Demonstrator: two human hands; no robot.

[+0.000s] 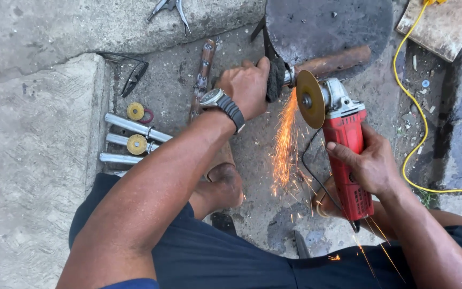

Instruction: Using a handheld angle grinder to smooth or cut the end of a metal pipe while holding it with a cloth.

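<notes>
the right hand point(372, 163) is clenched around a red angle grinder point(343, 144), its disc point(310, 99) throwing sparks point(284, 144). the left hand point(249, 85) grasps a dark rag point(276, 79) around a rusty pipe point(335, 61).

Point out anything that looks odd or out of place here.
Sparks from the red angle grinder shower down beside a bare knee. The left hand steadies the workpiece bare, and dark glasses lie unused on the concrete.

Red angle grinder point(348, 155), orange sparks point(284, 144), yellow cable point(410, 96), rusty brown pipe point(335, 61)
</notes>
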